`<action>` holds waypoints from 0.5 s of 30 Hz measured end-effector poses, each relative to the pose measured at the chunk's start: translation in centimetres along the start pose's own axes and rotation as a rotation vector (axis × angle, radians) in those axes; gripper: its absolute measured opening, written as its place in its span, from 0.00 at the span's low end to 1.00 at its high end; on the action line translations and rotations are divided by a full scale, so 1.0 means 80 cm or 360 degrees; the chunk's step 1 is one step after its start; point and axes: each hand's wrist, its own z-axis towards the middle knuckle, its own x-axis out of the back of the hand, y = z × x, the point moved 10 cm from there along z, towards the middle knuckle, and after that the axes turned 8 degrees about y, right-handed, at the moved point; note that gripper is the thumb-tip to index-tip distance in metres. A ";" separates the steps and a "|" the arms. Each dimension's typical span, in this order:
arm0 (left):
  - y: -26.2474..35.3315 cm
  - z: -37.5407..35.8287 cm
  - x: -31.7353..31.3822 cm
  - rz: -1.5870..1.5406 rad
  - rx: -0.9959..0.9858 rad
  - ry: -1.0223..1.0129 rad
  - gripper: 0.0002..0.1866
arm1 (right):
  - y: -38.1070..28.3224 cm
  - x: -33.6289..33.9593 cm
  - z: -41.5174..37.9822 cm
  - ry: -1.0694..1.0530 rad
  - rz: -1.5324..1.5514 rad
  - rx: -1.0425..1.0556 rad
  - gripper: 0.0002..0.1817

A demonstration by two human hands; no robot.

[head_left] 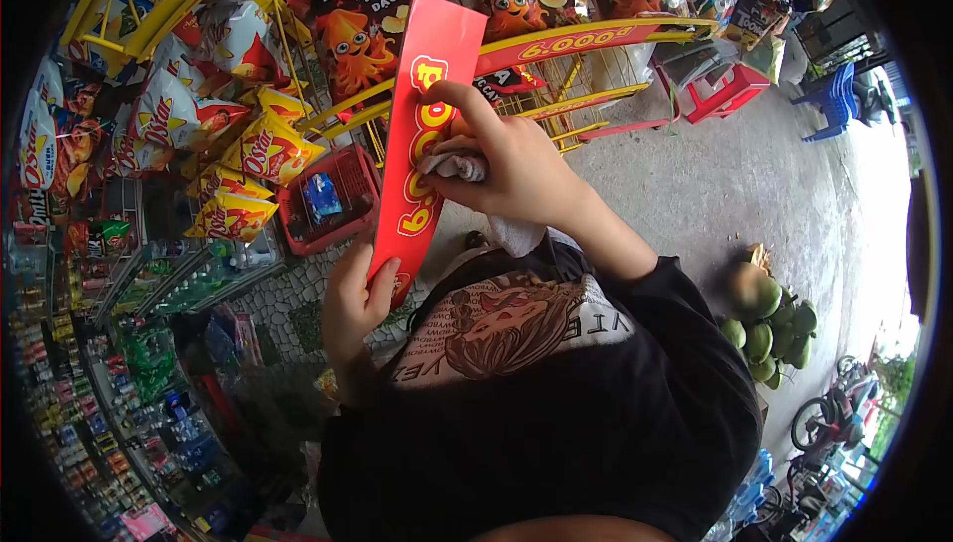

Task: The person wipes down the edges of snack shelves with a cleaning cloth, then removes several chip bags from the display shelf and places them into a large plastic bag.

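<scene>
A long red strip (437, 41) with yellow-and-white price lettering is held up at a slant in front of the body. My left hand (359, 289) grips its lower end between thumb and fingers. My right hand (506, 165) is at the strip's middle, with a crumpled whitish cloth (462, 166) pinched in it against the printed face; part of the cloth hangs below the hand. Behind the strip's top stands a yellow wire rack (586, 100) with a similar red price strip (566, 44) along its edge.
POCA bags (357, 21) fill the rack above; O'Star bags (273, 150) hang at the left. A red basket (298, 234) is behind my left hand. Green coconuts (759, 338), a red stool (730, 95), a blue chair (839, 100) and motorbikes (829, 423) are at the right.
</scene>
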 end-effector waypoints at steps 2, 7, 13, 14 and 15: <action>-0.006 -0.002 -0.002 0.0033 0.0034 -0.0002 0.18 | 0.005 -0.008 -0.001 -0.0093 -0.0095 0.0024 0.32; -0.004 -0.002 0.004 0.0024 0.0017 0.0057 0.17 | -0.006 -0.003 0.000 0.0011 0.0038 0.0029 0.35; 0.001 0.003 0.000 -0.0176 0.0018 0.0081 0.11 | 0.007 0.004 -0.005 0.0134 0.0202 -0.0175 0.39; 0.001 0.003 0.000 -0.0294 0.0020 0.0103 0.10 | 0.013 0.010 -0.007 0.0237 0.0308 -0.0233 0.38; 0.000 0.004 -0.001 -0.0294 0.0017 0.0104 0.10 | 0.011 0.010 -0.007 0.0238 0.0307 -0.0230 0.38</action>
